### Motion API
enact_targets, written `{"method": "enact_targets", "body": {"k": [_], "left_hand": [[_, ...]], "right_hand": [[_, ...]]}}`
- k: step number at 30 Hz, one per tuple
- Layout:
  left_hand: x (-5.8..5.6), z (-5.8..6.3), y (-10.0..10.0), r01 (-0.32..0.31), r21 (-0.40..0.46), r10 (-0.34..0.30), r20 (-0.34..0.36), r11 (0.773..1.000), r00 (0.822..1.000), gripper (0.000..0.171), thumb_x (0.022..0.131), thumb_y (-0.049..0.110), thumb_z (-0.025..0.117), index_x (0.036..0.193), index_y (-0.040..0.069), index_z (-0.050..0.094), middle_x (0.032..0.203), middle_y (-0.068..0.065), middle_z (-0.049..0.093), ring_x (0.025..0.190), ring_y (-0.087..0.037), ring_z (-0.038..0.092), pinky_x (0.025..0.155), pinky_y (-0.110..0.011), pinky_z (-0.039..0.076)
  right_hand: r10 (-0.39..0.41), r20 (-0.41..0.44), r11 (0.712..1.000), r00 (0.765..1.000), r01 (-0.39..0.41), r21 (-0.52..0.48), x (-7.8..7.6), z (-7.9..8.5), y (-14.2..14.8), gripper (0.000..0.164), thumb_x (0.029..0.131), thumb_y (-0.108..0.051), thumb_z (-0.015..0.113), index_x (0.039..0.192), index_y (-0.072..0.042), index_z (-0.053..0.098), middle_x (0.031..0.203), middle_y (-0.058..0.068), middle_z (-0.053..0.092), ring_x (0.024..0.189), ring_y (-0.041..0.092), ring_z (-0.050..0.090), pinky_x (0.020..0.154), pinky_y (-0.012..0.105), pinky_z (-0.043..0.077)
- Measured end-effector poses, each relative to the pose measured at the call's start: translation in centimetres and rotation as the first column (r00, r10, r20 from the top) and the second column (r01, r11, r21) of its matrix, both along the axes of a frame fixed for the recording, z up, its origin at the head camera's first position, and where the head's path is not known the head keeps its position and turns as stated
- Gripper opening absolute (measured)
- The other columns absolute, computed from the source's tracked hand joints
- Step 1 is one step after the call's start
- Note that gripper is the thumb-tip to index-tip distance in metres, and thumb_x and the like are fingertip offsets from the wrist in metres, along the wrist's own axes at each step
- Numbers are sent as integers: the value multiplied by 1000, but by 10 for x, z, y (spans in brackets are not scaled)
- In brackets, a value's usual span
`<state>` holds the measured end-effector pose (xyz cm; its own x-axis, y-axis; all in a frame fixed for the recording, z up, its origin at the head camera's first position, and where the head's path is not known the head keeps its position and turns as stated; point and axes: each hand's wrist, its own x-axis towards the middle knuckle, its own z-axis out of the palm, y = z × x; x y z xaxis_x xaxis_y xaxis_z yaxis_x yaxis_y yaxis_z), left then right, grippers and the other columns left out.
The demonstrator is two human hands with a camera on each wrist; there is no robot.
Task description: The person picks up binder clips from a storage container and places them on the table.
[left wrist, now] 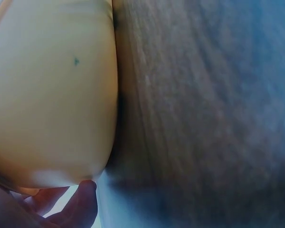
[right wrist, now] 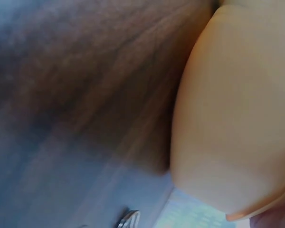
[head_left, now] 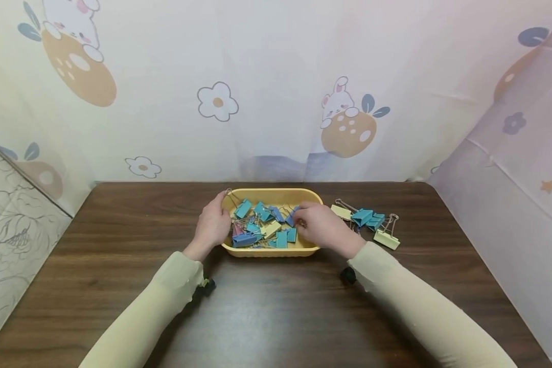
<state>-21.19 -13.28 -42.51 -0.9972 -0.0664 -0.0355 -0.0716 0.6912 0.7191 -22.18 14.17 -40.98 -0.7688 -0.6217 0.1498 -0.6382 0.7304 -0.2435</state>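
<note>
A yellow plastic basket stands near the table's far edge, with several blue, teal, yellow and pink binder clips jumbled inside. My left hand grips the basket's left end; in the left wrist view its fingers curl at the end of the basket wall. Reaching over the right end, my right hand has its fingers bent and appears to pinch a blue binder clip. Its fingertips are partly hidden. The right wrist view shows mostly the basket's outer side.
Right of the basket lie several loose binder clips, among them a teal clip and a yellow clip. The brown wooden table reaches a patterned curtain behind it. Small dark objects sit at both wrists.
</note>
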Motion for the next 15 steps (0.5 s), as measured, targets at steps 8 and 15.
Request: {"method": "enact_targets", "body": {"k": [8, 15], "left_hand": [[-2, -1, 0, 1, -19, -2, -12, 1000, 1000, 51, 96, 15, 35, 147, 16, 30, 142, -10, 42, 99, -28, 56, 81, -45, 45], [-2, -1, 0, -1, -55, 0, -20, 999, 1000, 51, 95, 13, 35, 146, 15, 31, 138, -9, 46, 86, -23, 55, 71, -37, 43]], "right_hand": [[-17, -34, 991, 999, 12, -136, 1, 5, 7, 11, 82, -13, 64, 91, -12, 71, 93, -4, 56, 75, 9, 58, 66, 28, 50], [-20, -112, 959, 994, -12, -284, 14, 31, 33, 7, 81, -11, 67, 86, -13, 70, 92, -7, 57, 75, 11, 60, 62, 28, 51]]}}
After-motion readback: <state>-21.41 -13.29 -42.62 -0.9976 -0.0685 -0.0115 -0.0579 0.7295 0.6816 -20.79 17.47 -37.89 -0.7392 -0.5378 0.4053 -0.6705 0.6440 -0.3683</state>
